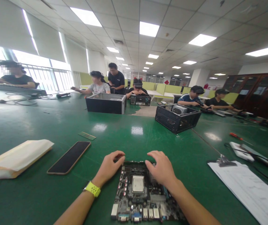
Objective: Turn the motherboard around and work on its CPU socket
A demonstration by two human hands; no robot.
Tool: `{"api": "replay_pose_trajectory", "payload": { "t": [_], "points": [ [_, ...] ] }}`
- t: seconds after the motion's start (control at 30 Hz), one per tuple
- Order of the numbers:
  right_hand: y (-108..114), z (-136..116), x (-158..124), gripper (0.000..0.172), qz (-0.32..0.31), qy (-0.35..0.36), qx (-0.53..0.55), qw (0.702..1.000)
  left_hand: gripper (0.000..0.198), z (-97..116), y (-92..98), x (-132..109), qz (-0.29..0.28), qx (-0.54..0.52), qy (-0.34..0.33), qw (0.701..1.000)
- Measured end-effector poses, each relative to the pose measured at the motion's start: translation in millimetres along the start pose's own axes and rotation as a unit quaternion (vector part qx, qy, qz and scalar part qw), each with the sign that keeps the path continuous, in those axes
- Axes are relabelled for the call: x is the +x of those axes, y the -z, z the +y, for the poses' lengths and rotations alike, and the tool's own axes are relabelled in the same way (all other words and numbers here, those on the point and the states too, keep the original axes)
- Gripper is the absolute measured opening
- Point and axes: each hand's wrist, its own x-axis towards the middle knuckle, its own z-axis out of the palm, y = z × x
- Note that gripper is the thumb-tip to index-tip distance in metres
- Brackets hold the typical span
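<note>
A computer motherboard (134, 203) lies flat on the green table in front of me, its row of ports facing my side. A square silver processor (138, 183) sits in the socket at its middle. At the far left corner is my left hand (110, 165), thumb and fingers curved but apart, with nothing between them. Over the far right part of the board my right hand (161, 165) is spread, thumb apart from the fingers, and also holds nothing. I cannot tell whether either hand touches the board. My right forearm hides the board's right side.
Left of the board lie a phone (69, 157), a small memory module (87, 135) and a paper packet (18, 157). A clipboard with papers (249, 184) and a screwdriver (236, 136) are to the right. Two open computer cases (104, 104) (176, 120) stand farther back; several people work beyond.
</note>
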Motion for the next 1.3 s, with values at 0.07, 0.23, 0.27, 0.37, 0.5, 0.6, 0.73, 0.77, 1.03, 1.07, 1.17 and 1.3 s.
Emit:
{"api": "replay_pose_trajectory", "payload": {
  "t": [0.07,0.23,0.27,0.37,0.5,0.6,0.73,0.77,1.03,1.07,1.17,1.3],
  "points": [
    [-8,-30,-20,0.052,-0.036,0.024,-0.011,0.999,0.026,-5,0.4,2,0.046,0.01,0.019,0.999],
    [-54,-87,-66,0.081,-0.163,0.058,-0.068,0.983,0.03,-17,2.1,6,0.108,0.032,0.047,0.993],
    [-59,-92,-70,0.073,-0.184,0.057,-0.083,0.978,0.031,-17,2.4,6,0.109,0.033,0.047,0.992],
    [-57,-88,-66,0.054,-0.214,0.077,-0.101,0.969,0.031,-14,3.2,6,0.11,0.035,0.046,0.992],
    [-29,-41,-34,0.048,-0.19,0.094,-0.11,0.971,0.031,-7,3.9,4,0.103,0.031,0.046,0.993],
    [-8,16,1,0.052,-0.143,-0.011,-0.174,0.974,0.03,-4,3.6,2,0.089,0.029,0.042,0.995],
    [8,86,34,0.048,-0.063,-0.15,-0.236,0.958,0.028,-2,2.4,2,0.074,0.029,0.036,0.996],
    [10,98,37,0.05,-0.053,-0.161,-0.241,0.956,0.028,-2,2.2,2,0.072,0.03,0.037,0.996],
    [16,90,28,0.05,-0.044,-0.13,-0.241,0.961,0.025,-2,-2.1,1,0.029,0.046,0.012,0.998],
    [15,77,21,0.05,-0.051,-0.119,-0.237,0.963,0.024,-2,-3.6,1,0.022,0.05,-0.001,0.999],
    [8,27,-9,0.048,-0.074,-0.063,-0.209,0.973,0.022,-1,-8.4,0,0.002,0.06,-0.039,0.997],
    [3,-35,-47,0.043,-0.137,0.033,-0.081,0.987,0.024,3,-13.0,-1,-0.013,0.073,-0.095,0.993]
  ]
}}
